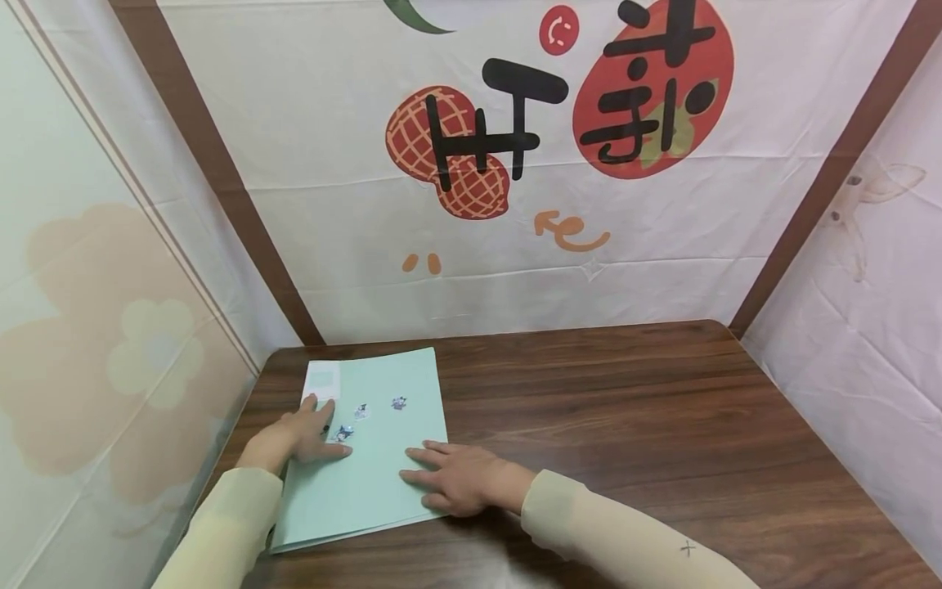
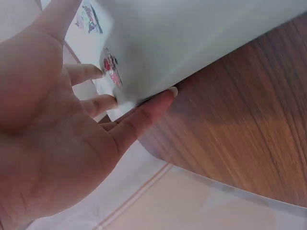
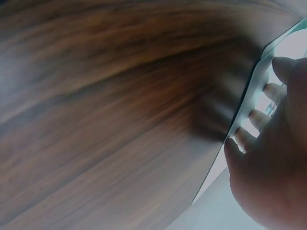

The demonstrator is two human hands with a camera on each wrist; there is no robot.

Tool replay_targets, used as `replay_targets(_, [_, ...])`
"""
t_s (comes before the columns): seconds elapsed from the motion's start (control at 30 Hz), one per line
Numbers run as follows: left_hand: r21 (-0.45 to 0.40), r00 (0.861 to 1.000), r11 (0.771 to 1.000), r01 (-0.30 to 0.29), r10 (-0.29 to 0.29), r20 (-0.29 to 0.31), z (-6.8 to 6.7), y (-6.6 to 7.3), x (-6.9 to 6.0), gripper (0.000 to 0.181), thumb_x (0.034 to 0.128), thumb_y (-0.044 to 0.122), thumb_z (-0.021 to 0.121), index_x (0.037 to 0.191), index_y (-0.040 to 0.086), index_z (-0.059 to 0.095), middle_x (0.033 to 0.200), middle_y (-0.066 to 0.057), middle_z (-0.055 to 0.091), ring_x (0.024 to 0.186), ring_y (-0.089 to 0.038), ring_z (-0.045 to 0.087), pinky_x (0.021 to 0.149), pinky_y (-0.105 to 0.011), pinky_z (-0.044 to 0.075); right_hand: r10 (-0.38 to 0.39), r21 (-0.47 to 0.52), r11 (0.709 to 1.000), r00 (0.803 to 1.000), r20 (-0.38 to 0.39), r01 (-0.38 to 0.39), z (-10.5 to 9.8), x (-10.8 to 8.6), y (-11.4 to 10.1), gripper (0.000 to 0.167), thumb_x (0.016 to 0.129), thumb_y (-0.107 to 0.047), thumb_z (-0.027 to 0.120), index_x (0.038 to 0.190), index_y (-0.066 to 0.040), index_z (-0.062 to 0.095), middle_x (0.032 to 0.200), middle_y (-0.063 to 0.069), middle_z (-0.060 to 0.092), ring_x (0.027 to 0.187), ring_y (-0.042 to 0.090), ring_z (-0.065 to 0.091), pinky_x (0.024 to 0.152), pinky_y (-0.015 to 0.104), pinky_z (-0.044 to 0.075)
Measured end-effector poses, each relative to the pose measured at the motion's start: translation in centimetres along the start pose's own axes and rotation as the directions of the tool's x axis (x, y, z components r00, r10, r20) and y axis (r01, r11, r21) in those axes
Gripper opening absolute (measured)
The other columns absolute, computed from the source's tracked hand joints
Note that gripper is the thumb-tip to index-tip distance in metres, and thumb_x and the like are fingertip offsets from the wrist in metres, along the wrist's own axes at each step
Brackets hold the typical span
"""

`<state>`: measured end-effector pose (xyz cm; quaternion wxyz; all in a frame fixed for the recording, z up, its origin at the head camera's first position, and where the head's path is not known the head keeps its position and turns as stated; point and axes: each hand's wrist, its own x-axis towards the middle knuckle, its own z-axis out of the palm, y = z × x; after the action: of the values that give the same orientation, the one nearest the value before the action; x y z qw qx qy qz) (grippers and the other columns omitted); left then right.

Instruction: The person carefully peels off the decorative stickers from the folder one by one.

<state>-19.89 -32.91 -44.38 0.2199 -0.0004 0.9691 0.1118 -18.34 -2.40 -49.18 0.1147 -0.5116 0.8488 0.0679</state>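
A light green folder (image 1: pixel 375 483) with small cartoon stickers (image 1: pixel 343 433) and a white label (image 1: pixel 321 379) lies on the left part of the table. My left hand (image 1: pixel 300 433) rests on its left side with fingers spread, just below the label. At the folder's right edge my right hand (image 1: pixel 464 478) lies with its fingertips on the cover. In the left wrist view the left hand (image 2: pixel 62 115) has its fingers along the edge of the folder (image 2: pixel 192 33). The right wrist view has the right hand (image 3: pixel 268 139) touching the folder's edge (image 3: pixel 249 103), fingers apart.
The brown wood-grain table (image 1: pixel 625 425) extends to the right of the folder. Behind it hangs a white printed cloth (image 1: pixel 331 204), with further cloth panels on the left (image 1: pixel 88 286) and right (image 1: pixel 868 294).
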Motion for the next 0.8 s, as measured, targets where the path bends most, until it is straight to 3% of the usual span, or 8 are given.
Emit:
replay_targets(0.3, [-0.018,0.999,0.999,-0.045,0.045,-0.013,0.1,0.8,0.4,0.108,0.0862,0.053,0.078,0.158,-0.007,0.024,0.16,-0.042,0.004,0.141,-0.066,0.023,0.108,-0.073,0.031,-0.001,0.025,1.0,1.0,-0.024,0.001,0.5,-1.0,1.4,0.056,0.11,-0.05,0.035,0.163,-0.038,0.023,0.172,-0.008,0.014,0.157,0.018,0.016,0.123,0.033,0.025])
replay_targets(0.8, [0.002,0.993,0.994,-0.112,0.112,-0.024,0.8,3.9,2.2,0.108,0.0853,0.052,0.08,0.158,-0.006,0.026,0.163,-0.038,0.006,0.141,-0.06,0.032,0.108,-0.068,0.036,0.02,0.067,0.998,0.999,-0.033,-0.018,1.5,-4.0,4.2,0.056,0.11,-0.049,0.035,0.164,-0.035,0.023,0.172,-0.005,0.015,0.157,0.023,0.017,0.122,0.04,0.028])
